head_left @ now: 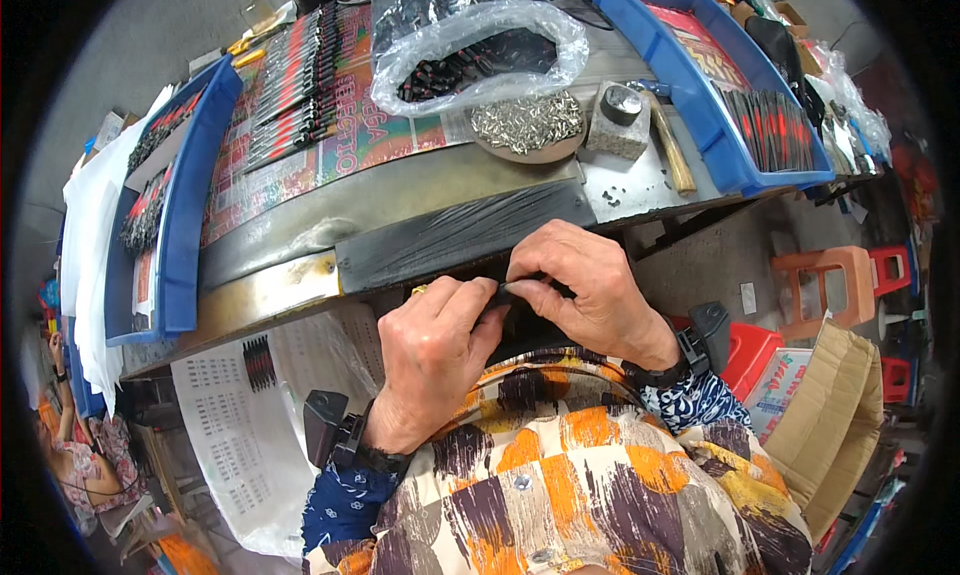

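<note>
Hands (pixel 520 305) at bench edge; dish of metal bits (pixel 527 125) behind (bag (pixel 470 35) further back), trays L/R.

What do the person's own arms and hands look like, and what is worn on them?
Both hands, the left hand and the right hand, are bare, without gloves. Each wrist carries a black strap with a small black box-shaped device. The sleeve cuffs are dark blue with a white pattern. The shirt shows orange, cream and dark purple brush-like patches.

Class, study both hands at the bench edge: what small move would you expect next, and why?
Probably a short push or twist to seat the small dark piece. Both the left hand and right hand pinch it between them at the black strip, so the joining looks unfinished; its details are too small to tell.
</note>
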Motion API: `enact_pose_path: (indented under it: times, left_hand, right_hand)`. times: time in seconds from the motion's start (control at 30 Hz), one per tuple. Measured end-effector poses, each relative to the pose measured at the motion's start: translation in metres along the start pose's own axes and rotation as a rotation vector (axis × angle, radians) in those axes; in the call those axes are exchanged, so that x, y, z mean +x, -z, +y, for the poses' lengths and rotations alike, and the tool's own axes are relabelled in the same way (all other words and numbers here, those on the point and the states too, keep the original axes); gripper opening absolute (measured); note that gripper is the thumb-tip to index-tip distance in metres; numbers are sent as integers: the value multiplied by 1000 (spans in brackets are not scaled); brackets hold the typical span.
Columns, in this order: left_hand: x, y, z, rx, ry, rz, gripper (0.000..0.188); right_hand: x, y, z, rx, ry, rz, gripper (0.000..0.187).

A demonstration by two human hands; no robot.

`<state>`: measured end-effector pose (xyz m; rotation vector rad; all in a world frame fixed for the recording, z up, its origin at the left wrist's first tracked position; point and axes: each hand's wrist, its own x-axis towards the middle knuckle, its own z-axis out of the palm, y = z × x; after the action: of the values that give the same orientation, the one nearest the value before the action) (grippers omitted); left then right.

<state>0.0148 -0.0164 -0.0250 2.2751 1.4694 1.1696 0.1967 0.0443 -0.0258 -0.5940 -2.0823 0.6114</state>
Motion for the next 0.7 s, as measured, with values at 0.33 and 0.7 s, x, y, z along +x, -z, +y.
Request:
enact_pose_path:
  times: [0.33,0.7]
  left_hand:
    - [-2,-4,2,59,-20,40,22]
    - [4,-3,2,76,-47,92,22]
  right_hand:
    - [-3,0,-5,140,-246,-63,15]
    - [-4,-5,-9,807,-850,-93,15]
